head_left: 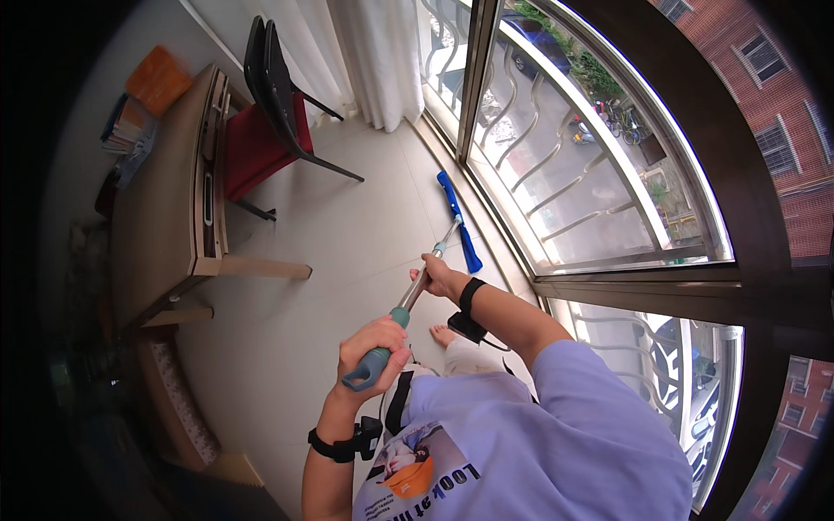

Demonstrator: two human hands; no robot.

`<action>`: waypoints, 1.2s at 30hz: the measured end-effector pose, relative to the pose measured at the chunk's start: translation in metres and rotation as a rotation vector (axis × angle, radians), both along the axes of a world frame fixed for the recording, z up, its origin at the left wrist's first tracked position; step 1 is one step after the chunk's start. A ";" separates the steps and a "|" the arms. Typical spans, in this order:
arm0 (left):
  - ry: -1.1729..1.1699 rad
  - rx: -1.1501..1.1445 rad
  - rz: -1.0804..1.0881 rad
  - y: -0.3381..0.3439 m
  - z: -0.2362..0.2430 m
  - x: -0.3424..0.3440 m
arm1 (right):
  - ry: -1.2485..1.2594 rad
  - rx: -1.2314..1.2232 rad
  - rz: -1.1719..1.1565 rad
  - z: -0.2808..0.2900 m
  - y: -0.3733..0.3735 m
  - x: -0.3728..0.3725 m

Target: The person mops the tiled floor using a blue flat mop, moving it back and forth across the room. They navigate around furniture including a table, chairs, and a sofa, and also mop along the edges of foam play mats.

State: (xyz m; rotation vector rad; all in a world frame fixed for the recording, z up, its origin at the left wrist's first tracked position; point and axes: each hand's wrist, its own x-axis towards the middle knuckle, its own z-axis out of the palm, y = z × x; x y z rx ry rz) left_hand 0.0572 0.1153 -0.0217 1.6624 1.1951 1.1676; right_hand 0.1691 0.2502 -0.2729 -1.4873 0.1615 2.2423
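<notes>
My left hand (pixel 375 341) is wrapped round the grey-green end grip of a mop (pixel 469 247). Farther down its silver pole, my right hand (pixel 437 276) is closed round the shaft. The pole slants away from my body toward the window side. At its far end the narrow blue mop head rests on the pale floor tiles, lying lengthwise along the window track and a little apart from it. My fingers partly hide the pole.
A sliding window (pixel 556 260) with a metal frame runs along the right. A wooden desk (pixel 165 208) holding books (pixel 130 130) stands at the left, with a red-seated chair (pixel 261 143) beside it. White curtains (pixel 373 61) hang at the back. My bare foot (pixel 443 336) is near the pole.
</notes>
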 end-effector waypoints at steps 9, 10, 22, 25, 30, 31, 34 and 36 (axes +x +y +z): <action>-0.048 -0.017 0.048 0.011 -0.033 -0.015 | -0.124 0.013 -0.026 -0.033 0.010 -0.021; -0.064 -0.023 0.078 0.010 -0.033 -0.022 | -0.153 -0.016 -0.010 -0.033 0.013 -0.029; 0.075 -0.047 0.433 -0.049 0.007 -0.093 | -0.074 -0.033 0.458 -0.003 -0.045 -0.184; 0.117 -0.060 0.497 -0.064 0.023 -0.105 | 0.004 -0.084 0.570 0.001 -0.072 -0.220; 0.172 -0.128 0.490 -0.075 0.037 -0.107 | 0.139 -0.163 0.577 0.001 -0.106 -0.243; 0.194 -0.122 0.469 -0.075 0.038 -0.107 | 0.174 -0.187 0.578 0.001 -0.107 -0.243; 0.217 -0.094 0.421 -0.074 0.042 -0.111 | 0.202 -0.221 0.537 0.007 -0.104 -0.242; 0.199 -0.065 0.388 -0.073 0.045 -0.114 | 0.181 -0.181 0.495 0.012 -0.099 -0.237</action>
